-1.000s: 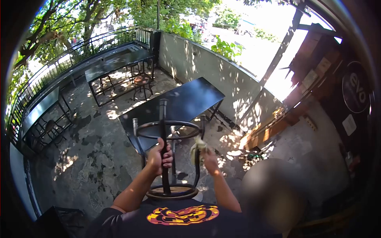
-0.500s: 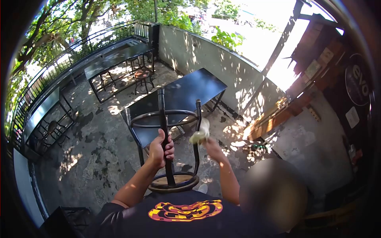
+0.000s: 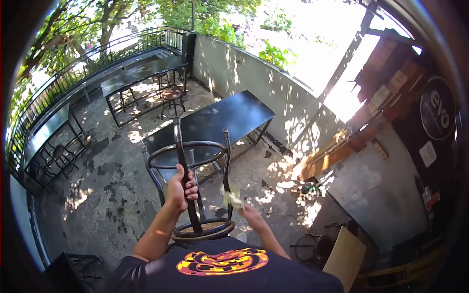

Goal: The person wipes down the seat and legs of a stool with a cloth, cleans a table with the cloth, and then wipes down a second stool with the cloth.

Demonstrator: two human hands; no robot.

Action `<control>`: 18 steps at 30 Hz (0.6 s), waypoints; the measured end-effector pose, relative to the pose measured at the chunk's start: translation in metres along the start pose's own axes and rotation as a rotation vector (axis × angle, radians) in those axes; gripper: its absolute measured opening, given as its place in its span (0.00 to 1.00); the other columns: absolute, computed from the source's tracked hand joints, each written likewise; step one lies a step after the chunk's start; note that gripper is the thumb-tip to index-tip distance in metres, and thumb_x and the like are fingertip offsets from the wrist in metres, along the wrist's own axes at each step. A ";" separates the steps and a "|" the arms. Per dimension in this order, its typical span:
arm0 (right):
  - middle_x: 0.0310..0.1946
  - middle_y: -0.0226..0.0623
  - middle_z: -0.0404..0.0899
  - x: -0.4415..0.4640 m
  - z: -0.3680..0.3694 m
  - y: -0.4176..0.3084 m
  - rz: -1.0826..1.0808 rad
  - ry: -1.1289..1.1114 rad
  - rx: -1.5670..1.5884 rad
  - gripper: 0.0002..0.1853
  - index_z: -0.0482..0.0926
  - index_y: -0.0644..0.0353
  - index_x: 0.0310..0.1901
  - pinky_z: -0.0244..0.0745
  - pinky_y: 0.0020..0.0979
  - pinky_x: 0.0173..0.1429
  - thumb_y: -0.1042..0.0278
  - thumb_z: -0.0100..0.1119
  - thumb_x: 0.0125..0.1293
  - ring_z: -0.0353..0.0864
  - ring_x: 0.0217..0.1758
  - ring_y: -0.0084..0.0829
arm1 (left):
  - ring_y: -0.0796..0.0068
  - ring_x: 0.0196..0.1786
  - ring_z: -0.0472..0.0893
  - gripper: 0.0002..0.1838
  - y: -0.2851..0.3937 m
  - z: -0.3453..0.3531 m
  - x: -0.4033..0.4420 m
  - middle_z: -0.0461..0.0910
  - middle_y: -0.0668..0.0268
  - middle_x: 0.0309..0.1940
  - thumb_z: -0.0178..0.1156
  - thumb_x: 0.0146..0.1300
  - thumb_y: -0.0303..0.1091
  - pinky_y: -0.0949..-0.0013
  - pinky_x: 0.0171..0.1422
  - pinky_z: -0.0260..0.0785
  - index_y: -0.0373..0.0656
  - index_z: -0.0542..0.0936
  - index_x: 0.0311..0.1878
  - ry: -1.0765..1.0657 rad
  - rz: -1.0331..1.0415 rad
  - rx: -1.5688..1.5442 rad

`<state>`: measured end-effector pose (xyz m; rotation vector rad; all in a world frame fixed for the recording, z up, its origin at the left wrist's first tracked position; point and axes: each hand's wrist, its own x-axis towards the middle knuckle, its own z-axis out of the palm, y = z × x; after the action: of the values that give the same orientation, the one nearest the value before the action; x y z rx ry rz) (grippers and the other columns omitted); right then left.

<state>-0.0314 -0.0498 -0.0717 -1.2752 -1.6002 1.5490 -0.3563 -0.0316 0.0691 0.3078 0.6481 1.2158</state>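
Black tubular-metal stool (image 3: 178,141) upturned on its round wooden seat (image 3: 210,227), near your dark shirt (image 3: 161,276), legs crossing your view of the black rectangular table's (image 3: 234,117) near edge. Your left hand (image 3: 177,193) wraps one leg; your right hand (image 3: 251,217) grips a pale crumpled cloth (image 3: 232,198) at another (fingers partly hidden). Leg-wiping, it seems; working the cloth along would call for a firm left hold.

The left hand (image 3: 182,188) grips an upturned stool (image 3: 194,217); the right hand (image 3: 252,218) holds a cloth (image 3: 232,198) (pale, apparently touching it).
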 end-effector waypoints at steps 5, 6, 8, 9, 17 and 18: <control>0.51 0.27 0.85 -0.038 -0.006 0.011 -0.010 -0.102 0.134 0.22 0.79 0.65 0.65 0.72 0.30 0.61 0.57 0.55 0.80 0.77 0.54 0.22 | 0.86 0.18 0.56 0.31 0.001 0.002 0.005 0.59 0.78 0.20 0.46 0.73 0.72 0.78 0.21 0.48 0.51 0.68 0.35 0.023 -0.031 0.010; 0.49 0.29 0.85 -0.033 -0.005 0.007 -0.032 -0.031 0.095 0.21 0.80 0.64 0.63 0.73 0.30 0.60 0.57 0.55 0.80 0.78 0.52 0.22 | 0.86 0.18 0.56 0.31 0.001 0.004 0.006 0.59 0.78 0.21 0.46 0.73 0.72 0.78 0.21 0.48 0.51 0.68 0.35 0.008 -0.035 0.021; 0.45 0.32 0.86 -0.009 -0.015 -0.013 -0.063 0.116 0.014 0.19 0.81 0.64 0.60 0.74 0.29 0.57 0.58 0.54 0.80 0.79 0.48 0.23 | 0.85 0.18 0.56 0.31 -0.005 0.012 0.010 0.59 0.78 0.21 0.46 0.73 0.72 0.78 0.21 0.49 0.51 0.68 0.35 -0.021 -0.052 0.039; 0.42 0.35 0.85 0.005 -0.019 -0.020 -0.065 0.159 -0.036 0.18 0.82 0.63 0.57 0.74 0.30 0.55 0.57 0.53 0.80 0.80 0.47 0.24 | 0.85 0.18 0.56 0.31 -0.009 0.015 0.013 0.58 0.78 0.21 0.45 0.74 0.72 0.78 0.21 0.49 0.51 0.67 0.36 -0.049 -0.050 0.055; 0.44 0.43 0.83 0.112 -0.064 -0.068 -0.248 0.709 0.000 0.19 0.76 0.58 0.65 0.78 0.38 0.50 0.56 0.48 0.83 0.83 0.47 0.34 | 0.86 0.18 0.55 0.30 -0.025 0.045 0.020 0.58 0.78 0.20 0.46 0.74 0.72 0.78 0.20 0.48 0.51 0.67 0.36 -0.149 -0.179 0.139; 0.45 0.41 0.84 0.110 -0.060 -0.070 -0.269 0.704 -0.138 0.19 0.76 0.57 0.67 0.79 0.38 0.50 0.57 0.48 0.83 0.83 0.48 0.33 | 0.86 0.18 0.55 0.30 -0.025 0.044 0.019 0.57 0.78 0.20 0.46 0.74 0.72 0.78 0.19 0.48 0.51 0.67 0.36 -0.148 -0.176 0.122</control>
<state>-0.0375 0.0830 -0.0177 -1.3985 -1.3432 0.7112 -0.3061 -0.0172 0.0843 0.4296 0.6082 0.9773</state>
